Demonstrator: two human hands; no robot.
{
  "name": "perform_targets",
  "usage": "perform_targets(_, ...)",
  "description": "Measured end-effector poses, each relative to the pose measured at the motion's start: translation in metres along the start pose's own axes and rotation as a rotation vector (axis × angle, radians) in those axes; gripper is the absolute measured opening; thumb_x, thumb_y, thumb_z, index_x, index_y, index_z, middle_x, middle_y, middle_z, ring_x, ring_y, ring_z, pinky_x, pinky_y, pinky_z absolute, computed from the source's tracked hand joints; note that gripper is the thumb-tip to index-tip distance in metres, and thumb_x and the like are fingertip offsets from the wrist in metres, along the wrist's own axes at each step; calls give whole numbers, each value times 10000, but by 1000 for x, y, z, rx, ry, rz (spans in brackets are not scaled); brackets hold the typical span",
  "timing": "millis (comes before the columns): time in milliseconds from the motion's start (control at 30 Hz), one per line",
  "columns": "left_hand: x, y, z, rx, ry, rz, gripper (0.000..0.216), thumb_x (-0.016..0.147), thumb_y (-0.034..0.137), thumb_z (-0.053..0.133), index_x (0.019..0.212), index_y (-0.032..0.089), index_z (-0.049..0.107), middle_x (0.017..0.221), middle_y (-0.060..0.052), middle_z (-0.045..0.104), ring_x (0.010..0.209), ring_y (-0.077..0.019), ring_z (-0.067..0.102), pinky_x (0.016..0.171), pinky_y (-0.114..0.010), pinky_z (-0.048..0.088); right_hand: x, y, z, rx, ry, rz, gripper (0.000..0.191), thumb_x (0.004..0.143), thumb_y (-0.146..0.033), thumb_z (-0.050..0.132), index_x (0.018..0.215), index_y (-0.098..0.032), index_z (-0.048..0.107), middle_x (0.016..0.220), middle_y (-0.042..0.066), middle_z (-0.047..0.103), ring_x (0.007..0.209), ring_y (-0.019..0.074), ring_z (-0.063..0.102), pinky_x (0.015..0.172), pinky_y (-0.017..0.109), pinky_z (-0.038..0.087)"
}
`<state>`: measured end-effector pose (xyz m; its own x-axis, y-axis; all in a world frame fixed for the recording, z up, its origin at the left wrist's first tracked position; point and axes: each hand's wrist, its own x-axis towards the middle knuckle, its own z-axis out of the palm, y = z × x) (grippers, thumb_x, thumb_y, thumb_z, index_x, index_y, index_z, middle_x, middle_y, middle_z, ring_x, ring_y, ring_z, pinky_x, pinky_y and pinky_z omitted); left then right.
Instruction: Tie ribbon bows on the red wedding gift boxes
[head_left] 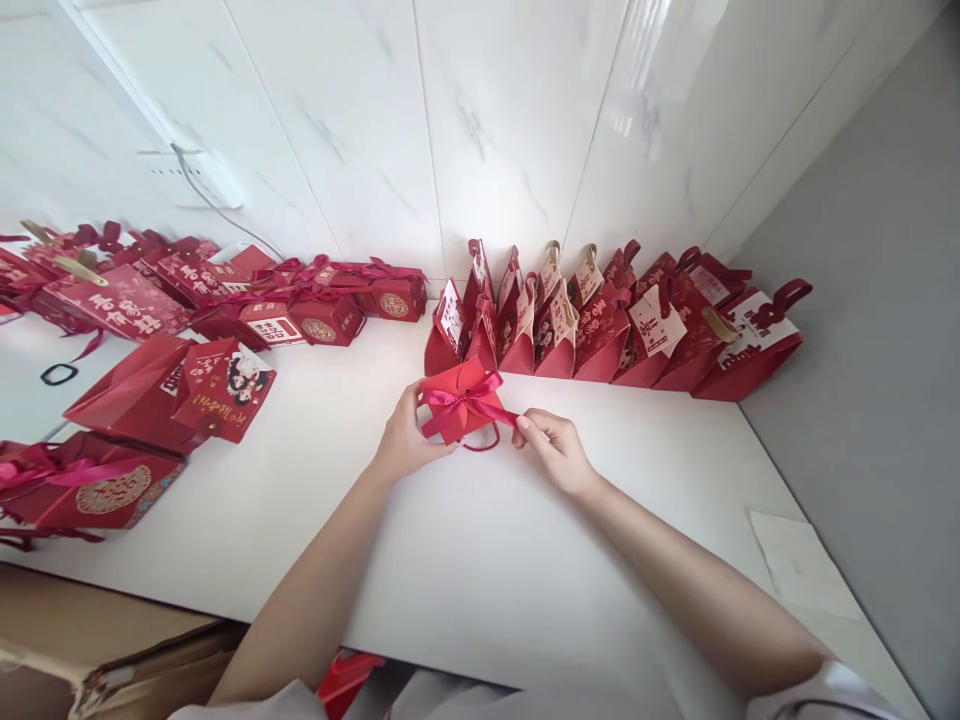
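Over the white table [465, 570], just in front of a row of red gift boxes [602, 345], the left hand [407, 440] holds tight to a small red box [453, 379]. The right hand [555, 450] pinches one end of its pink ribbon [491, 409].

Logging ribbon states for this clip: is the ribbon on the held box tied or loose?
Tied: the pink ribbon forms a bow across the red box; the right hand pinches one end. Its tightness is unclear.
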<state>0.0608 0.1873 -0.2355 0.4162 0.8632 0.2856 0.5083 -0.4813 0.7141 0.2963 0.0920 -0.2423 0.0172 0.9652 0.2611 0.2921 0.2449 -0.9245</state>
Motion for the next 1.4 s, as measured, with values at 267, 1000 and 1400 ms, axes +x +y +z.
perform_targets(267, 0, 11, 3, -18, 50, -13, 809, 588, 408, 839, 1253, 226, 414, 1228, -93, 571, 1138, -270, 587, 954, -427, 514, -15, -4, 22, -252, -208, -205, 407, 1012, -442, 363, 729, -228, 563, 717, 53, 580, 658, 196, 546, 661, 334, 450)
perform_targets(1000, -6, 19, -3, 35, 33, 181, 921, 618, 382, 810, 1391, 269, 322, 1417, -94, 454, 1260, -306, 511, 1042, -454, 456, -30, -66, 11, 91, 41, -395, 279, 979, -326, 422, 710, -255, 408, 970, 142, 717, 910, 274, 691, 769, 470, 566)
perform_targets(1400, -3, 5, 6, -78, 240, 121, 876, 527, 370, 883, 1268, 224, 440, 1136, -85, 606, 1005, -273, 638, 850, -443, 554, -17, -66, 4, -48, -218, -32, 237, 962, -315, 519, 751, -205, 523, 686, -10, 575, 608, 119, 532, 564, 233, 416)
